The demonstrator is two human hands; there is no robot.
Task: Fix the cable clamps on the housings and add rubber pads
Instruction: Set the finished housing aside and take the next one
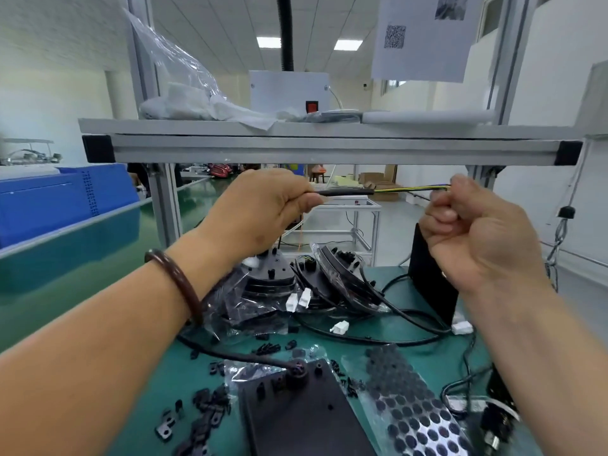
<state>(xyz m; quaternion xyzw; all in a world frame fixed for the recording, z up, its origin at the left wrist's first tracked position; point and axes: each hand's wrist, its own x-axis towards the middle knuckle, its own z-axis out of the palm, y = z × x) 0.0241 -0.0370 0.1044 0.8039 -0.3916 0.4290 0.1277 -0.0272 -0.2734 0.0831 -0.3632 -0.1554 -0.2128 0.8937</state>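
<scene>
Your left hand (263, 209) pinches the black sheathed cable (345, 192) between thumb and curled fingers. Your right hand (477, 232), fisted, grips the thin yellow, green and blue wires (411, 189) coming out of the sheath's right end. Both hands are raised above the green counter (348, 348), well apart. The flat black rectangular housing (306, 419) lies at the near centre. Small black plastic cable clamps (204, 406) are scattered to its left, and the shiny sheet of round black rubber pads (418, 413) lies just to its right. Bagged black housings (329, 278) are stacked at the far centre.
</scene>
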